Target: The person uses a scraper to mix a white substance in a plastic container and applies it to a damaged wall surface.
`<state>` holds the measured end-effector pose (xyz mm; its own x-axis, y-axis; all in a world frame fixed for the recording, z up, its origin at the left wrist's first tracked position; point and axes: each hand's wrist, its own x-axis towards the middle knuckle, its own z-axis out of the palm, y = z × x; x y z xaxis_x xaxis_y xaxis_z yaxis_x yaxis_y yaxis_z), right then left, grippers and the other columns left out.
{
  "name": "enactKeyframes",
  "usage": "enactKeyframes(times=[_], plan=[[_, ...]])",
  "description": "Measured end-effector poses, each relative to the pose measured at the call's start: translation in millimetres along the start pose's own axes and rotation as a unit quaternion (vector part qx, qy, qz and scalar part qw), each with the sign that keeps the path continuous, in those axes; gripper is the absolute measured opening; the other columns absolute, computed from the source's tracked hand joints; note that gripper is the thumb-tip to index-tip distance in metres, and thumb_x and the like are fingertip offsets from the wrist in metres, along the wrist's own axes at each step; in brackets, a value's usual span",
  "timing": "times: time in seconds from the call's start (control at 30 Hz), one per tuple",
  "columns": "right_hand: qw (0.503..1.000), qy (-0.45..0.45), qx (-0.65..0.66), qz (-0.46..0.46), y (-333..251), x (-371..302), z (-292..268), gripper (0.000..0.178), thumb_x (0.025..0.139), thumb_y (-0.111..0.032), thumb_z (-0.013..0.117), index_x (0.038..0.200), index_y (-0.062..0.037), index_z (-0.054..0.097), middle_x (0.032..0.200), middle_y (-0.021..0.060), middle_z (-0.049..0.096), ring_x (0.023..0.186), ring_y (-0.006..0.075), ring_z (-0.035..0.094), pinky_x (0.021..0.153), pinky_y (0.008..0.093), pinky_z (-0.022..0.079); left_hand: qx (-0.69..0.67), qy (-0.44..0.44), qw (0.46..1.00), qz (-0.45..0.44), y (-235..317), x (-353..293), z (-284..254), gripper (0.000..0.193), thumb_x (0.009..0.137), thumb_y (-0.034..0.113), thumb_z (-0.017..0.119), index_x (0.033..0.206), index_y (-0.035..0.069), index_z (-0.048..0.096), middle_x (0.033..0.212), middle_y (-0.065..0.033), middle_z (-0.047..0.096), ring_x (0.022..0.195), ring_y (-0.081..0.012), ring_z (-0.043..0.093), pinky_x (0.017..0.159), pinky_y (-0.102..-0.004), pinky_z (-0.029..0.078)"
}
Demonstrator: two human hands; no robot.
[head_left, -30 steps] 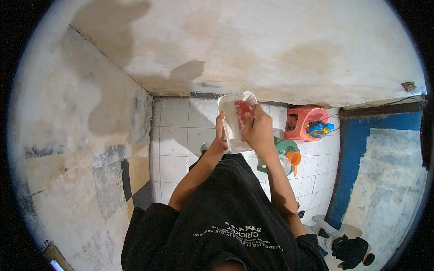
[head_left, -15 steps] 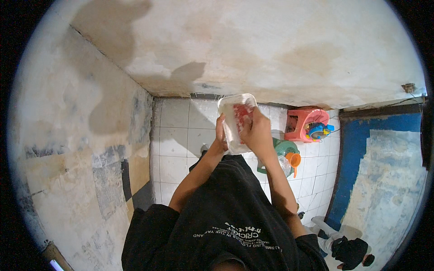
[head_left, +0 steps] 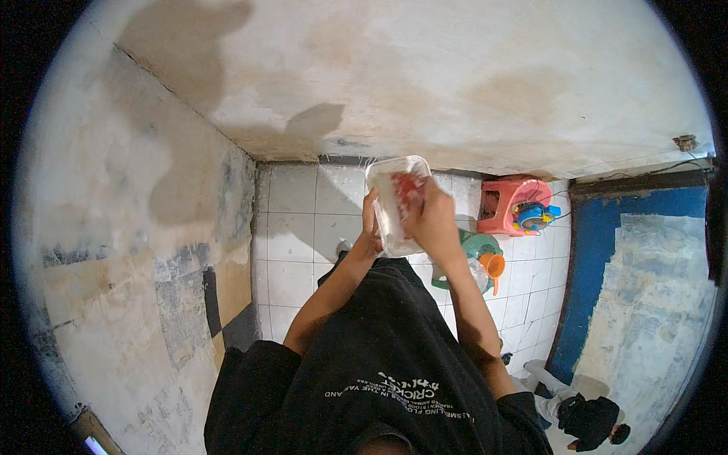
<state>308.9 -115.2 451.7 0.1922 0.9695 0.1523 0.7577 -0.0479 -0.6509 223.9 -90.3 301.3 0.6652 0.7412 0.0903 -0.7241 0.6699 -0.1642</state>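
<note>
A white rectangular tub (head_left: 388, 220) with pale paste in it is up in front of my body. My left hand (head_left: 370, 221) grips its left side, thumb along the rim. Inside the tub, my right hand (head_left: 432, 220) is closed on a red flat scraper-like piece (head_left: 407, 186) streaked with white. Motion smears the right hand a little, and its fingers partly cover the red piece, so I cannot make out its full shape.
Patchy plastered walls (head_left: 364, 83) rise ahead and at left. On the white-tiled floor (head_left: 292, 235) stand a pink stool (head_left: 497, 220), a small blue fan (head_left: 535, 218), a green container (head_left: 478, 244) and an orange dipper (head_left: 493, 265). A person (head_left: 588, 421) is at lower right, near a blue panel (head_left: 570, 296).
My right hand and the red piece have shifted slightly inside the tub. The left hand and the tub have stayed almost in place.
</note>
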Motion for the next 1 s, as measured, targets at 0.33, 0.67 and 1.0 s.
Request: enactKeyframes(times=[0.33,0.67,1.0], plan=[[0.999,0.026,0.020,0.023,10.6,1.0,-0.6,0.011,0.079,0.001,0.055,0.086,0.0076,0.051,0.074,0.0309,0.058,0.074,0.0496,0.057,0.062,0.0494,0.046,0.146,0.097,0.984,0.027,-7.9,5.3,21.4,0.065,0.089,0.050,0.042,0.135,0.004,0.039,0.130,-0.0137,0.050,0.120,-0.0286,0.048,0.106,-0.0438,0.034],[1.000,-0.007,-0.012,0.017,15.5,-5.8,13.7,0.011,0.078,0.000,0.056,0.084,0.0071,0.051,0.074,0.0313,0.058,0.073,0.0485,0.058,0.062,0.0492,0.047,0.104,0.072,0.992,0.011,-6.3,1.7,9.6,0.064,0.089,0.050,0.041,0.137,0.008,0.039,0.130,-0.0130,0.051,0.115,-0.0278,0.053,0.100,-0.0427,0.042],[1.000,-0.021,-0.013,0.019,4.3,-1.4,-2.1,0.018,0.077,-0.002,0.059,0.090,0.0076,0.052,0.078,0.0296,0.061,0.075,0.0466,0.061,0.063,0.0493,0.049,0.110,0.091,0.990,0.008,-6.4,1.7,8.9,0.066,0.088,0.051,0.042,0.137,0.006,0.038,0.132,-0.0128,0.049,0.120,-0.0273,0.048,0.105,-0.0426,0.035]])
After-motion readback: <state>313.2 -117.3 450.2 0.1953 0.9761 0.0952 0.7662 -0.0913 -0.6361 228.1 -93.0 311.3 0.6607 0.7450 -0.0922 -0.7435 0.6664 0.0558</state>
